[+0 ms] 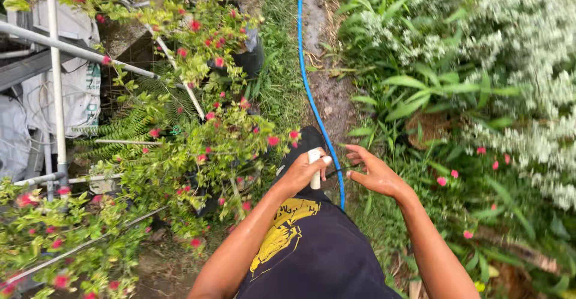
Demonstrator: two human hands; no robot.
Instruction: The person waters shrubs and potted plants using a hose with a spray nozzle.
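Observation:
My left hand [303, 170] is closed around a small white cylindrical object [315, 168], thumb on top, held in front of my waist. My right hand [373, 170] is just to its right, fingers spread and slightly curled, pinching a thin dark strand [339, 169] that runs toward the white object. Both hands hover over a narrow dirt path [329, 95]. A blue hose [312, 95] lies along the path and passes under my hands. My dark shirt with a yellow print [300, 245] fills the bottom centre.
A shrub with red blossoms [198, 137] crowds the left, beside a grey metal pipe frame [57, 83] and white sacks [72, 89]. On the right grow broad-leafed plants [420, 92], white-flowered bushes [528, 53] and pink flowers [456, 176].

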